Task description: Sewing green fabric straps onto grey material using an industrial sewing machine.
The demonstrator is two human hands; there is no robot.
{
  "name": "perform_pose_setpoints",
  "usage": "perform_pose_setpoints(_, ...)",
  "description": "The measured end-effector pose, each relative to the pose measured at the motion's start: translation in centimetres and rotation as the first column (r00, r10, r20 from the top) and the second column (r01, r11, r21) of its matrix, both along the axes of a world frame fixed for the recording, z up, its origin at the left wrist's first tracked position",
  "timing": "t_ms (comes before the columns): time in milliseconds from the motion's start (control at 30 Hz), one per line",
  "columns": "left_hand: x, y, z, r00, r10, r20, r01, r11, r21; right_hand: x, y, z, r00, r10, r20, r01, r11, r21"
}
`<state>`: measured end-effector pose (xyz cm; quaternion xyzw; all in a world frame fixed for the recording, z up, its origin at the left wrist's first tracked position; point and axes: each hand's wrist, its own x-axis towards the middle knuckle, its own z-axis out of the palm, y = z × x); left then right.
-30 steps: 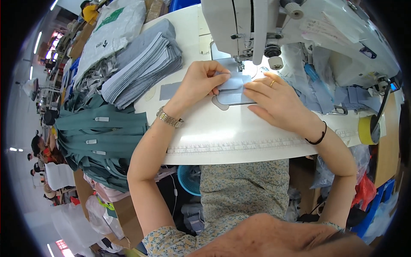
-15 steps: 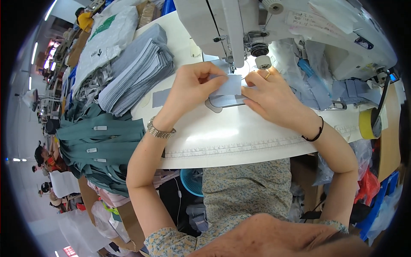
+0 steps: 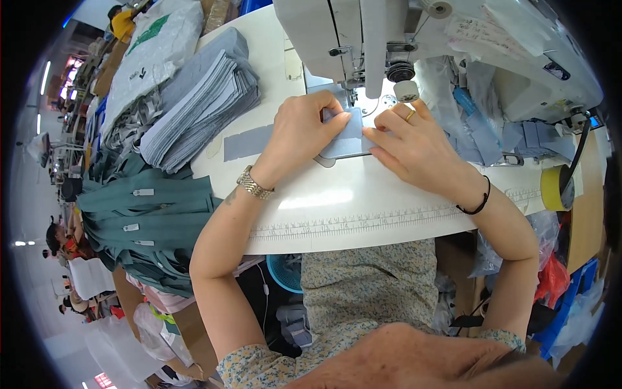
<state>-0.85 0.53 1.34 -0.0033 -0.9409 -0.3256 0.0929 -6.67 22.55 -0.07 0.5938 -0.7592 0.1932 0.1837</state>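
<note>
A small light-blue fabric piece [image 3: 350,133] lies just in front of the sewing machine's needle area [image 3: 352,97]. My left hand [image 3: 308,126] pinches its left side between thumb and forefinger. At its right edge the fingertips of my right hand [image 3: 405,139] are curled together on the cloth. A longer grey-blue fabric strip [image 3: 248,143] runs out flat to the left from beneath my left hand. The sewing machine's head [image 3: 324,32] stands over the work, its presser foot partly hidden behind my left fingers.
A thick stack of grey-blue fabric pieces [image 3: 201,104] rests on the table's left. Dark green garments [image 3: 149,214] hang over the left edge. Cut blue pieces [image 3: 538,138] and a yellow tape roll [image 3: 554,188] are at the right. A printed ruler [image 3: 363,222] lines the front edge.
My left hand has shifted slightly right and down with the fabric piece, which now lies flatter. More of the strip at left shows. My right hand stays nearly in place.
</note>
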Motion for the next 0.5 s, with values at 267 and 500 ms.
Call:
perform_pose_setpoints(267, -0.5, 0.8, -0.1, 0.999, 0.036, -0.007, -0.036, 0.999, -0.018, -0.4, 0.5, -0.2, 0.998, -0.025, -0.062, 0.018, 0.995, -0.099)
perform_pose_setpoints(500, -0.3, -0.1, 0.0, 0.997, 0.075, 0.019, -0.074, 0.997, -0.028, -0.4, -0.7, 0.2, 0.999, 0.035, 0.024, -0.033, 0.994, -0.102)
